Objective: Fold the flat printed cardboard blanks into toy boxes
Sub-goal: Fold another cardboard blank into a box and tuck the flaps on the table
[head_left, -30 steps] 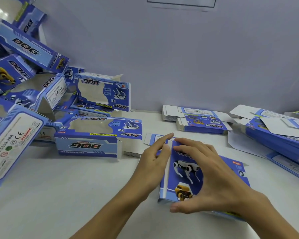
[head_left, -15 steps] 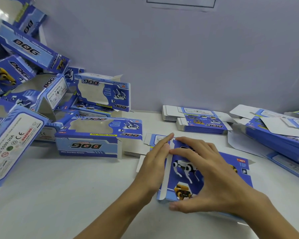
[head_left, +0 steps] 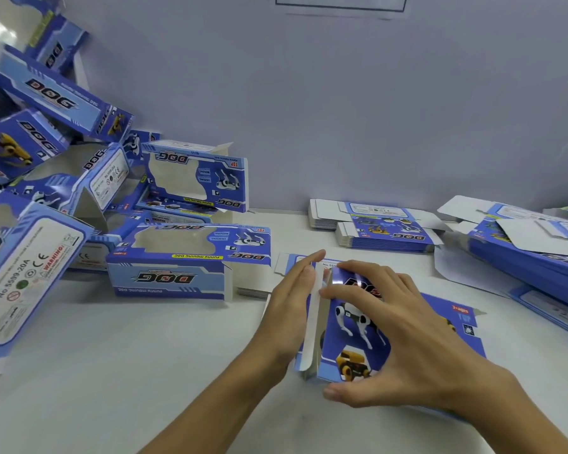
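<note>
A blue printed box blank (head_left: 351,335) with robot-dog pictures lies on the white table (head_left: 145,371) in front of me, partly raised into shape. My left hand (head_left: 292,309) presses its straight fingers flat against the white end flap on the blank's left side. My right hand (head_left: 404,335) arches over the top panel, fingertips at the left fold and thumb under the near edge, gripping the blank. A stack of flat blanks (head_left: 384,234) sits beyond, by the wall.
Several folded "DOG" boxes (head_left: 184,260) are heaped at the left, some leaning against the wall. More flat blanks (head_left: 532,253) lie spread at the right edge. A thin pile of blanks (head_left: 253,290) lies just left of my hands.
The white end flap has swung up from the table and now stands between my hands. My left hand has shifted slightly right against it; the box's left side has risen.
</note>
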